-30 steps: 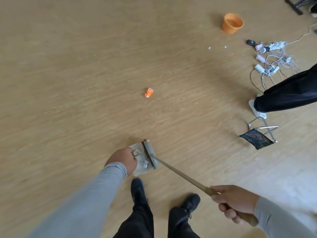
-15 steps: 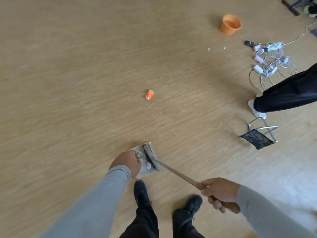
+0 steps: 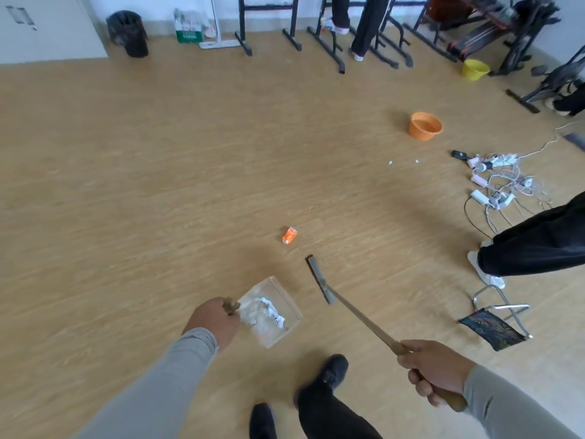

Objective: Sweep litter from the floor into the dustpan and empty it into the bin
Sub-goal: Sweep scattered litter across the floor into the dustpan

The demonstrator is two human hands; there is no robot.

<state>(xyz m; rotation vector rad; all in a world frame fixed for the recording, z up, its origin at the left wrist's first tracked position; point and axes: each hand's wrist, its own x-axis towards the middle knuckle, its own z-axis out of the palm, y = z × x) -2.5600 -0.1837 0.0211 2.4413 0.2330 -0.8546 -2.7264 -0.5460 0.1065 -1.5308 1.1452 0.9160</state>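
From the head camera I see my left hand (image 3: 211, 319) gripping the handle of the dustpan (image 3: 271, 312), which holds crumpled white litter (image 3: 265, 313). My right hand (image 3: 433, 370) grips the broom (image 3: 319, 279), its head just right of the pan. An orange scrap (image 3: 289, 235) lies beyond it. A black bin (image 3: 128, 33) stands by the far wall.

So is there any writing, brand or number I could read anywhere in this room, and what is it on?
Nothing can be read.
Green and white box by the far wall: has print, too blurred to read.
Orange wrapper on the floor: markings too small to read.
Grey patch on the white cabinet: a possible label, illegible.
Crumpled paper in the dustpan: no legible print.
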